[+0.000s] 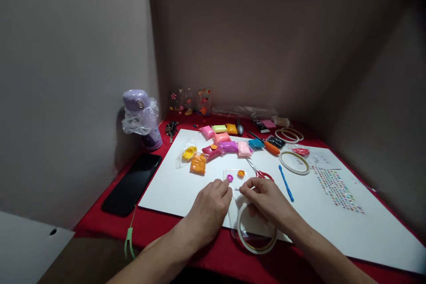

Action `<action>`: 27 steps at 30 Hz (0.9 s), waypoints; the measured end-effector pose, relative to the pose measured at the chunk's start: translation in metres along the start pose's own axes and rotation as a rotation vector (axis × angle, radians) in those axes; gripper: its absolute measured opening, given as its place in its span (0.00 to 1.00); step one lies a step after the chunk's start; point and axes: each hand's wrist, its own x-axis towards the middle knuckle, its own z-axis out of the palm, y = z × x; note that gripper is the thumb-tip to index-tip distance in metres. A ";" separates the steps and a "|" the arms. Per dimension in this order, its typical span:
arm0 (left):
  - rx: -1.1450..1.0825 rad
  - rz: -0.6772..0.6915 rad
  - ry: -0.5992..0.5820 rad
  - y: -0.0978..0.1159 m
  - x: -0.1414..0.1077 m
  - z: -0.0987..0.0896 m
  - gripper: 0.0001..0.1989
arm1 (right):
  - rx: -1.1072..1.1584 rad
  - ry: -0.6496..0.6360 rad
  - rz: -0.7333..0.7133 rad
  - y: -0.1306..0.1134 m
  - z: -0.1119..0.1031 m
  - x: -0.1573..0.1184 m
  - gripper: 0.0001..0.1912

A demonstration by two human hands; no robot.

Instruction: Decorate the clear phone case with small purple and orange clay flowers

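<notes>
A clear phone case (pixel 234 173) lies on the white board in front of me. A purple clay flower (pixel 230 178) and an orange clay flower (pixel 241 173) sit near its far end. My left hand (pixel 213 202) is closed on the case's left edge, fingertips beside the purple flower. My right hand (pixel 262 197) is closed, thumb and index pinched by a thin pale strip, the other fingers curled at a roll of white tape (pixel 244 244) hanging over the case's near end. What lies inside the fingers is partly hidden. Red-handled scissors (pixel 265 175) lie just beyond.
Several clay packets, including an orange one (pixel 198 164), cover the white board (pixel 166 186). Rightward lie a blue tool (pixel 286 183), another tape roll (pixel 282 162) and a gem sticker sheet (pixel 337 188). A black phone (pixel 131 184) and purple bottle (pixel 136 100) stand left.
</notes>
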 end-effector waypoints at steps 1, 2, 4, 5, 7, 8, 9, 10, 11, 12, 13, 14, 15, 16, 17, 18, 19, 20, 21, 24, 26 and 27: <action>-0.002 -0.002 0.005 0.000 0.000 0.001 0.07 | 0.020 -0.002 -0.003 -0.002 -0.002 -0.002 0.12; -0.004 -0.004 0.009 0.000 0.000 0.001 0.07 | 0.032 0.003 -0.006 -0.003 -0.003 -0.003 0.12; -0.009 -0.009 0.008 0.000 0.000 0.001 0.07 | 0.032 0.008 0.002 -0.003 -0.005 -0.003 0.12; -0.014 -0.010 0.007 0.001 0.000 0.001 0.07 | 0.023 -0.001 0.009 -0.002 -0.006 -0.002 0.12; -0.030 -0.009 0.000 0.001 0.001 0.000 0.07 | -0.003 -0.027 0.019 0.001 -0.006 0.002 0.11; -0.039 -0.008 -0.004 0.002 0.001 -0.001 0.06 | -0.016 -0.039 0.018 0.002 -0.005 0.005 0.10; -0.045 -0.007 -0.006 0.002 0.002 -0.002 0.06 | -0.024 -0.048 0.013 0.004 -0.005 0.007 0.10; -0.048 -0.006 -0.008 0.002 0.002 -0.002 0.07 | -0.029 -0.054 0.008 0.005 -0.004 0.010 0.09; -0.049 -0.008 -0.009 0.002 0.002 -0.003 0.07 | -0.032 -0.059 0.005 0.005 -0.004 0.011 0.09; -0.048 -0.008 -0.010 0.003 0.002 -0.003 0.07 | -0.032 -0.065 0.004 0.006 -0.003 0.013 0.09; -0.047 -0.008 -0.014 0.003 0.002 -0.004 0.07 | -0.033 -0.069 0.002 0.006 -0.003 0.014 0.08; -0.046 -0.008 -0.017 0.003 0.002 -0.004 0.07 | -0.034 -0.070 0.003 0.006 -0.003 0.015 0.08; -0.045 -0.007 -0.019 0.003 0.002 -0.004 0.07 | -0.035 -0.069 0.002 0.006 -0.002 0.015 0.08; -0.043 -0.006 -0.018 0.003 0.002 -0.004 0.07 | -0.036 -0.067 0.001 0.006 -0.002 0.015 0.08; -0.040 -0.005 -0.016 0.003 0.002 -0.004 0.07 | -0.038 -0.064 0.000 0.006 -0.002 0.015 0.08; -0.038 -0.005 -0.012 0.004 0.002 -0.004 0.07 | -0.039 -0.060 -0.002 0.007 -0.002 0.015 0.08; -0.036 -0.005 -0.007 0.004 0.002 -0.004 0.07 | -0.041 -0.056 -0.003 0.007 -0.001 0.015 0.08; -0.034 -0.005 -0.003 0.004 0.002 -0.004 0.07 | -0.042 -0.054 -0.004 0.008 -0.001 0.015 0.08; -0.032 -0.004 -0.001 0.004 0.002 -0.003 0.08 | -0.044 -0.051 -0.006 0.009 -0.001 0.015 0.08; -0.024 -0.002 0.009 0.004 0.003 -0.001 0.08 | -0.051 -0.045 -0.014 0.012 0.000 0.017 0.08; -0.023 0.004 0.013 0.003 0.003 0.000 0.07 | -0.063 -0.039 -0.018 0.014 0.000 0.019 0.09; -0.023 0.006 0.014 0.003 0.003 0.000 0.07 | -0.070 -0.035 -0.020 0.015 0.000 0.019 0.09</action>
